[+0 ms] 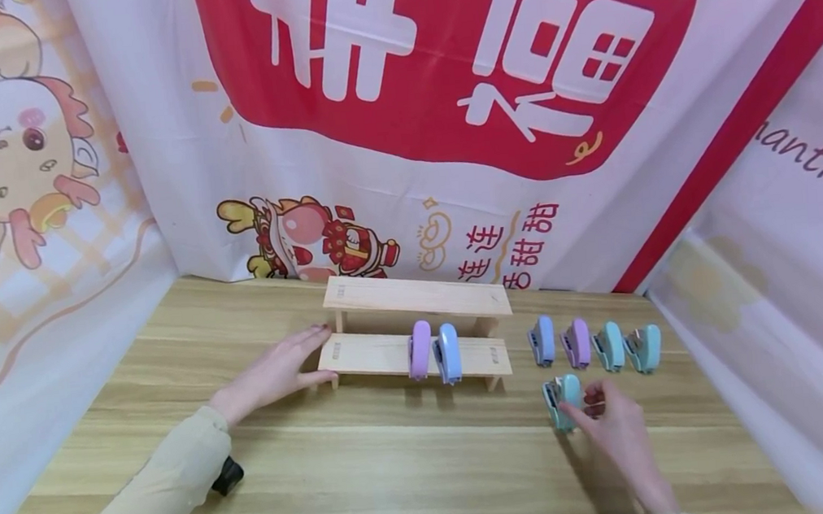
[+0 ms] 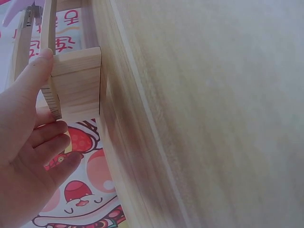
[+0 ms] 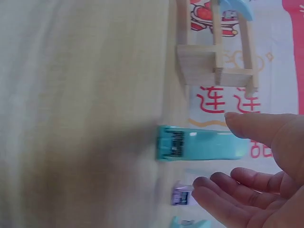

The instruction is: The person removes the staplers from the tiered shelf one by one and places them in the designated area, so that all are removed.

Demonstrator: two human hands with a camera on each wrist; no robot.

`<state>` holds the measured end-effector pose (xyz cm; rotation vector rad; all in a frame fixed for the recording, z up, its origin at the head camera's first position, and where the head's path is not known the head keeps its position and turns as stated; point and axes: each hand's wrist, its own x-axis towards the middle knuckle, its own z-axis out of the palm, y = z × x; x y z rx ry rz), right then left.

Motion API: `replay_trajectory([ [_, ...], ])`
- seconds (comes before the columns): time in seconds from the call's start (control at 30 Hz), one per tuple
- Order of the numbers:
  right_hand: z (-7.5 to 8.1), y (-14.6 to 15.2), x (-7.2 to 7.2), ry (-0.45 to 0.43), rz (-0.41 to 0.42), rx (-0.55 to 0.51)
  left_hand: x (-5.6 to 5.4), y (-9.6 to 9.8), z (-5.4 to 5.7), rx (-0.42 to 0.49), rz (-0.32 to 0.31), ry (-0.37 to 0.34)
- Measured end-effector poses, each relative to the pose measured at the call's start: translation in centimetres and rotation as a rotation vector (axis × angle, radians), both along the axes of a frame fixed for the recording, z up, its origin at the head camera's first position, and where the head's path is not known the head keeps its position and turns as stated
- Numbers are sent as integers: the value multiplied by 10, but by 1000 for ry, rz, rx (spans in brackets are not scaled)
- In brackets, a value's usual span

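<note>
At the left end of a two-tier wooden shelf (image 1: 383, 352) is my left hand (image 1: 282, 372), its thumb on one edge of the lower board and its fingers by the other. The left wrist view shows this grip on the board end (image 2: 76, 80) closely. A teal stapler (image 1: 569, 394) stands on the table between the thumb and fingers of my right hand (image 1: 617, 427). In the right wrist view the thumb is close to the teal stapler (image 3: 213, 144), and the other fingers are spread apart from it. Whether the thumb touches it, I cannot tell.
On the shelf's lower board stand a purple stapler (image 1: 420, 350) and a blue stapler (image 1: 448, 353). Right of the shelf, a row holds a blue stapler (image 1: 542, 341), a purple stapler (image 1: 577, 343) and two teal staplers (image 1: 610, 346). Printed cloth (image 1: 174, 147) hangs behind the table.
</note>
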<state>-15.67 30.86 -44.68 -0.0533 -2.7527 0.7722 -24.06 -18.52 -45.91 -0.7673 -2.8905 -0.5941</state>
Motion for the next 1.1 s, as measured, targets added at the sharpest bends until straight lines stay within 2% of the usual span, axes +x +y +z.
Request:
replay_trajectory([
  [0.1, 9, -1, 0, 55, 0, 22, 0, 0, 0, -1, 0, -2],
  [0.23, 22, -7, -1, 59, -9, 16, 1, 0, 0, -1, 3, -6],
  [0.53, 48, -35, -7, -22, 19, -10, 2, 1, 2, 13, 6, 1],
  [0.8, 49, -61, -15, 60, 110, -4, 1, 0, 0, 10, -3, 15],
  [0.97, 50, -80, -21, 7, 141, -55, 0, -1, -2, 14, -4, 26],
  [1.1, 50, -94, -25, 8, 179, -93, 0, -1, -1, 11, 2, 22],
])
